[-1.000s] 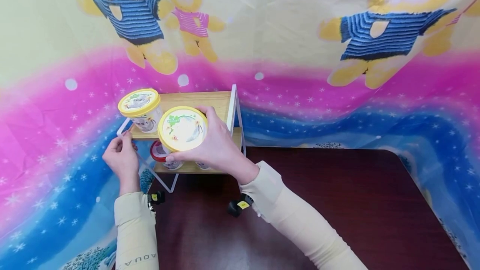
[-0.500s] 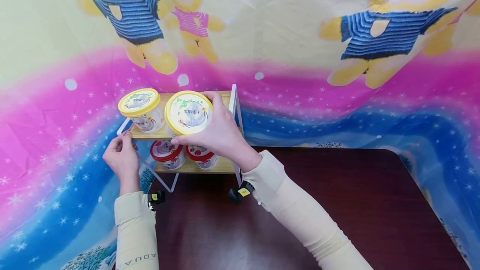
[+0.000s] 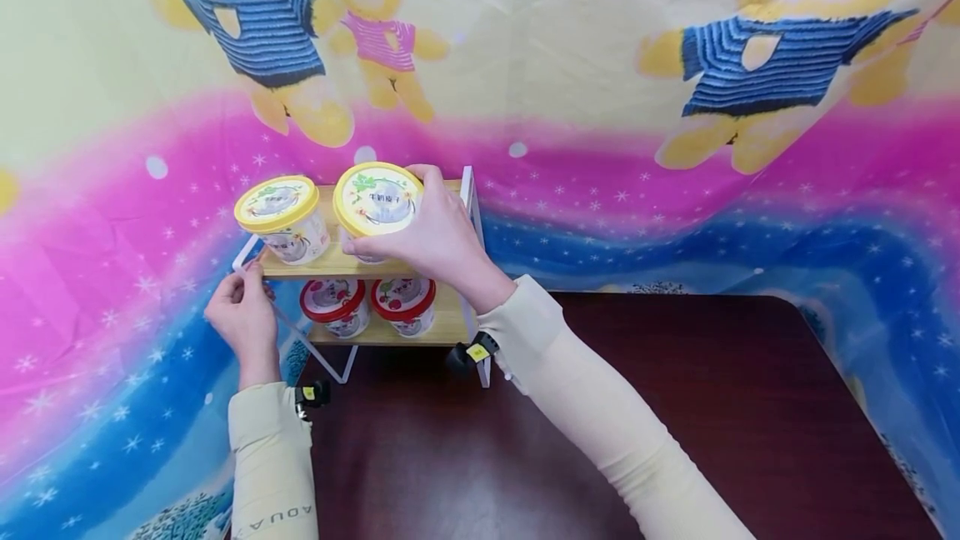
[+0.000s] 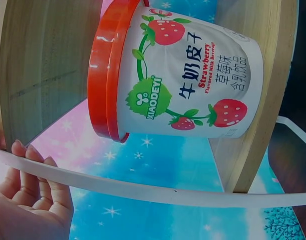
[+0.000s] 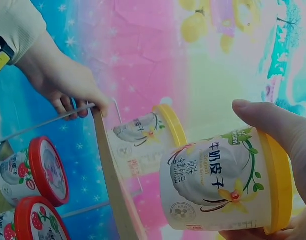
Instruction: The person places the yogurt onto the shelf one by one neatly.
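My left hand (image 3: 243, 319) grips the white metal frame (image 4: 143, 188) at the left front corner of a two-tier wooden shelf (image 3: 315, 269), fingers curled round the bar. With thumb and fingers spread round its yellow lid, my right hand (image 3: 453, 244) holds a white tub of original-flavour milk drink (image 5: 212, 185). This tub is over the top tier, to the right of a matching yellow-lidded tub (image 3: 277, 202) that stands there. The right wrist view shows it upright relative to the shelf, its base close to the board's edge. My right hand partly hides it in the head view.
On the lower tier two red-lidded strawberry tubs (image 3: 330, 298) stand side by side. The shelf stands at the back left of a dark red-brown table (image 3: 675, 407). Behind it hangs a cloth backdrop (image 3: 570, 190) printed with bears and snowflakes.
My right hand has carried the yellow-lidded tub up and back over the top tier, uncovering the red-lidded tubs below. My left hand keeps its place on the frame.
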Tool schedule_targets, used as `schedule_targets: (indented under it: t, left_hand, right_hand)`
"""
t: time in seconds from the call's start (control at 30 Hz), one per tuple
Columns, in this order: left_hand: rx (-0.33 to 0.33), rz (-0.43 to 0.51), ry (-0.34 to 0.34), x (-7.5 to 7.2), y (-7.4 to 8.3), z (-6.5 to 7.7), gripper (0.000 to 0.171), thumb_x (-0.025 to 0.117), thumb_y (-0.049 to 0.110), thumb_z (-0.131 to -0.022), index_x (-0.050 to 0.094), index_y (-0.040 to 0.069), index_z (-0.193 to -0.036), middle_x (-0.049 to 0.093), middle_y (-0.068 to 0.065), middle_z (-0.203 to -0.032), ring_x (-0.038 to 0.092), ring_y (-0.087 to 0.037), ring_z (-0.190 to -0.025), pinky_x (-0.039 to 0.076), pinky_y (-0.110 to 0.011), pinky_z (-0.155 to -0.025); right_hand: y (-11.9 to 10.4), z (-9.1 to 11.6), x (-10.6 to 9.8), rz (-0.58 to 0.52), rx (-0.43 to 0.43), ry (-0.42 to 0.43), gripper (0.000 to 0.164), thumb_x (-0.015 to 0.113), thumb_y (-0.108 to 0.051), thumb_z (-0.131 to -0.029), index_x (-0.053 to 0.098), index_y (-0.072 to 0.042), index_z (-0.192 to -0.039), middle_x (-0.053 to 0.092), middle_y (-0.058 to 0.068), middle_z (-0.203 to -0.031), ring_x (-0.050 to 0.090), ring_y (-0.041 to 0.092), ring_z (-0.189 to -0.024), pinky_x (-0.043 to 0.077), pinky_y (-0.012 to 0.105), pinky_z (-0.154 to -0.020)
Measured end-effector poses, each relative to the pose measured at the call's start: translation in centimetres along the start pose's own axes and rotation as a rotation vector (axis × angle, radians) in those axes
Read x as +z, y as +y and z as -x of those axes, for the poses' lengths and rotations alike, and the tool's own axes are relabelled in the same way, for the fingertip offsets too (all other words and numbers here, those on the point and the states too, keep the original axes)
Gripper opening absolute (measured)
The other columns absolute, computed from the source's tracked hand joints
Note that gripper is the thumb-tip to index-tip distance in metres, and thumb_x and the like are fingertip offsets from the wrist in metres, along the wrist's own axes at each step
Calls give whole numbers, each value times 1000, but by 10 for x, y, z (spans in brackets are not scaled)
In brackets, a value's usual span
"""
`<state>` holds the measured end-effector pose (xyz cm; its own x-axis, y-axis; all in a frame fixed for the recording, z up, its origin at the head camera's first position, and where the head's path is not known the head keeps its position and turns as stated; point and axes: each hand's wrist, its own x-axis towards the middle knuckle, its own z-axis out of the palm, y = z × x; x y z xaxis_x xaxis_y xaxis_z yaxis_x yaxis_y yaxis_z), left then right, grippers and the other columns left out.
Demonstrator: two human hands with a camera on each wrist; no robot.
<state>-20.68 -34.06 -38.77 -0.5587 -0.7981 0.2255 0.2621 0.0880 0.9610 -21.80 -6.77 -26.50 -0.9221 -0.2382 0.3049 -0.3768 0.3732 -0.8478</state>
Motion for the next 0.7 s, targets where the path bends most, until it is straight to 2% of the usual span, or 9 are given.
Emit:
schedule_targets:
  t: [0.13,0.23,0.33,0.4,0.47,0.7]
  left_hand:
    - [-21,-9,2,0,2,1,21,74,27,-96,78,7,-94,72,-3,-93,60,-13,-72,48,-23,-69]
    - [-18,-28,7,0,2,1,21,74,29,-96,79,8,-96,71,-2,-86,61,-15,-73,48,-23,-69]
    - [-10,-36,10,0,1,1,21,74,29,-96,79,8,-95,70,-1,-85,61,-15,-73,48,-23,-69]
    - [-16,-26,12,0,1,1,21,74,28,-95,79,8,-95,70,-2,-84,60,-16,-73,48,-24,-68]
    - [-20,-23,11,0,1,1,21,74,28,-96,79,8,-94,71,-3,-87,60,-15,-73,48,-23,-68]
    - [-20,-17,-2,0,1,0,22,74,28,-96,77,7,-91,72,-5,-96,60,-15,-74,48,-24,-70]
  right_hand:
    - [-1,-6,0,39,11,14,101,92,-57,-64,38,-22,-141,54,-9,-120,52,4,-106,54,34,-84]
    - [-1,-11,0,100,8,37,99,90,-61,-63,40,-22,-140,54,-9,-120,51,5,-108,50,38,-92]
    - [0,-17,0,157,4,56,99,89,-65,-62,43,-22,-138,55,-9,-120,50,5,-111,33,45,-112]
    - [1,-20,0,174,0,58,98,88,-66,-62,43,-21,-137,55,-9,-119,50,6,-112,19,47,-119]
    - [2,-22,0,178,-4,59,98,88,-66,-62,43,-21,-136,55,-8,-119,50,6,-113,7,47,-121]
    - [5,-27,1,222,5,59,100,87,-69,-60,43,-20,-135,54,-8,-117,51,7,-112,2,45,-121]
